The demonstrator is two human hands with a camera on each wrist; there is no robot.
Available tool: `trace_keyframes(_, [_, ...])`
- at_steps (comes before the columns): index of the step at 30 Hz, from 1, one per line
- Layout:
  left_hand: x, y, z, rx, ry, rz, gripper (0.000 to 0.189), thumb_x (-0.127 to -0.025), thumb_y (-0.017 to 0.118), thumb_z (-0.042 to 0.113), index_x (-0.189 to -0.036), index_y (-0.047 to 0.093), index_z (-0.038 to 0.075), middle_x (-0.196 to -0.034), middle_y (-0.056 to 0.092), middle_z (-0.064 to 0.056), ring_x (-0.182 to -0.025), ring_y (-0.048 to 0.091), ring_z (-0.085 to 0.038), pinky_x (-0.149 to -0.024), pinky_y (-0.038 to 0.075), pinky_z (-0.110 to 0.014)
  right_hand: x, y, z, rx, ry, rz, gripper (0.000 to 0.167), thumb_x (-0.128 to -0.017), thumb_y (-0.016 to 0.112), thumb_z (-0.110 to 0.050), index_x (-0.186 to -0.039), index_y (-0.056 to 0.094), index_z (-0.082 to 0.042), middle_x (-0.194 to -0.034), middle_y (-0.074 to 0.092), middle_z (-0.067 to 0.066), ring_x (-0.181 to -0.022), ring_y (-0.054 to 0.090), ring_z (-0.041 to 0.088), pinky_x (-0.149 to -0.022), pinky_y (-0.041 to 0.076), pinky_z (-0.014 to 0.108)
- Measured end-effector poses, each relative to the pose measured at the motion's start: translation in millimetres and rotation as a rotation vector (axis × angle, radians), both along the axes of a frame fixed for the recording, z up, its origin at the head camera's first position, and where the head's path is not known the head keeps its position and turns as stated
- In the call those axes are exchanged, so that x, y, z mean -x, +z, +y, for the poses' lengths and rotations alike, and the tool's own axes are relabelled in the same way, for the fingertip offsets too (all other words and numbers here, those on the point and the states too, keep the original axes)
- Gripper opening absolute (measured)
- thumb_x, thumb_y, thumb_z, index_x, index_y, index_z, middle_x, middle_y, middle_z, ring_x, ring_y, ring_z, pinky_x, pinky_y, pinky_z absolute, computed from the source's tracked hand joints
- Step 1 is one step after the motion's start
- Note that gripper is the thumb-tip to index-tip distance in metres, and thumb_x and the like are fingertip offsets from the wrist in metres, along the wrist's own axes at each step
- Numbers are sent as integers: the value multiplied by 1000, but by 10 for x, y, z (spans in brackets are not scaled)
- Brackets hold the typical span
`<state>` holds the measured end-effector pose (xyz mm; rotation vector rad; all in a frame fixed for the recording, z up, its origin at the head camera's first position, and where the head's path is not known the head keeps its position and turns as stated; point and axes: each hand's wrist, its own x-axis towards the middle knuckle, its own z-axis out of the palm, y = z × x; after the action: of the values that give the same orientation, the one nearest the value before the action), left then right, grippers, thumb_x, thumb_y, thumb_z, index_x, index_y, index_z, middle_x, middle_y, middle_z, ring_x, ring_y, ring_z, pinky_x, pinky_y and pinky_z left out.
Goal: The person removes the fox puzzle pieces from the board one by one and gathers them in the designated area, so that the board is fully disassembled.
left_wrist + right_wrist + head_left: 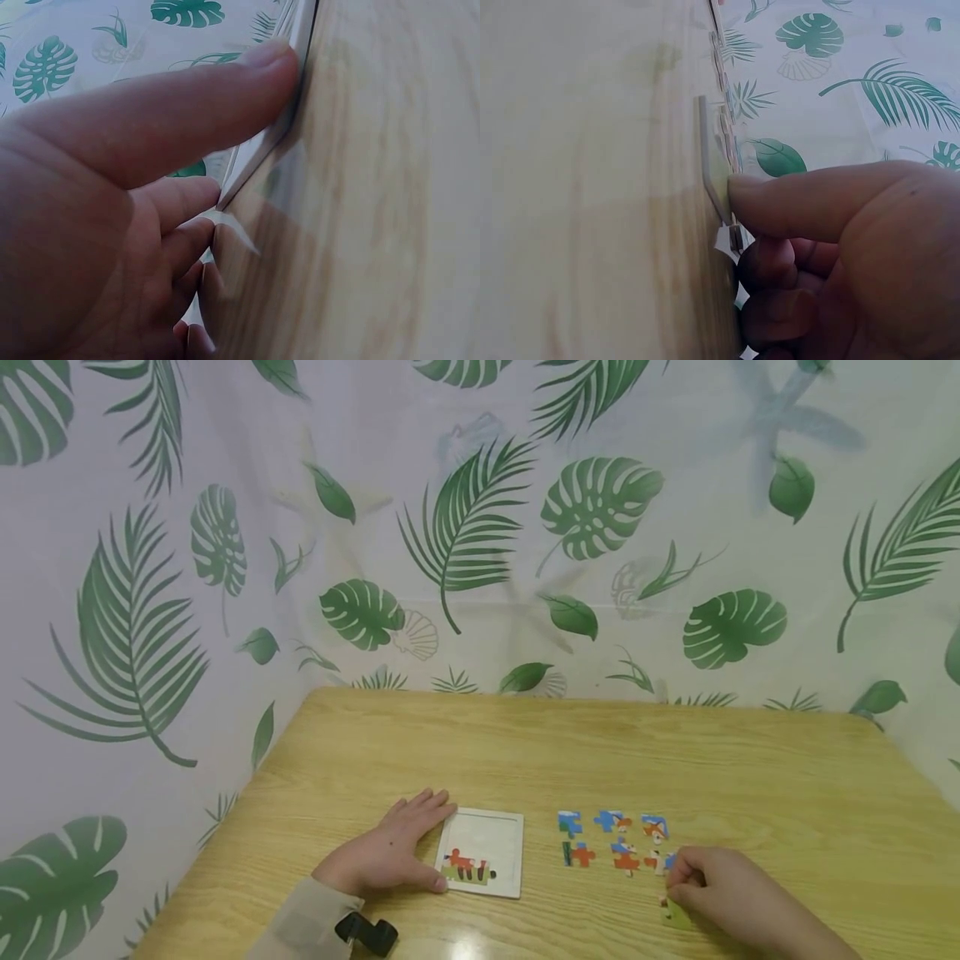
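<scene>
A small white puzzle tray [504,883] lies on the table. Joined pieces [471,868] with red, green and striped parts fill its lower left. My left hand [401,847] rests along the tray's left side, fingers extended, thumb at the near corner and fingertips by the far one. In the left wrist view the thumb [247,82] lies over the tray's edge. To the right, my right hand [723,889] pinches a green puzzle piece [675,916] with curled fingers, close over the table. In the right wrist view the thumb presses that piece [718,176]; the fingertips partly hide it.
Loose pieces stand in two rows between tray and right hand, among them a blue piece [570,823], a red piece [581,855] and a fox-coloured piece [655,827]. A leaf-print curtain [480,527] borders the wooden table [525,752]. A black strap [367,933] sits at the left wrist.
</scene>
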<state>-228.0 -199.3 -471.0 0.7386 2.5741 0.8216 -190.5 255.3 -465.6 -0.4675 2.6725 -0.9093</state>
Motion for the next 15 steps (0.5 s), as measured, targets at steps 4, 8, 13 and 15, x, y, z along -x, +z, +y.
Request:
trace_keyframes(4, [-1,-13,5,-2,0,-1,103,-79,82,49,-160,30,12,-168,15,-7,-155,3,-28,-122,0,-54,-2,-12,17,-2,18,10,12,-92,73,-21,-86,63,-17,-72,56,-8,-64,46,6,-58,40,26])
trace_keyframes(8, [-3,-19,7,-5,0,-1,103,-78,82,48,-160,31,12,-168,16,-7,-155,4,-28,-122,0,-54,1,-17,22,5,13,-32,12,-92,73,-22,-87,63,-17,-73,57,-6,-64,47,7,-58,40,26])
trace_keyframes(13, [7,-22,2,-8,-7,4,103,-79,82,47,-160,31,11,-168,16,-7,-155,4,-28,-122,0,-55,3,-14,22,-2,-8,-66,13,-93,73,-23,-88,63,-16,-74,58,-4,-64,48,11,-58,40,28])
trace_keyframes(15, [14,-23,0,-7,-8,5,103,-79,82,48,-160,31,12,-168,15,-7,-155,3,-28,-122,0,-55,6,-10,19,-14,-15,-56,13,-92,73,-24,-87,63,-17,-73,58,-4,-65,48,11,-59,40,28])
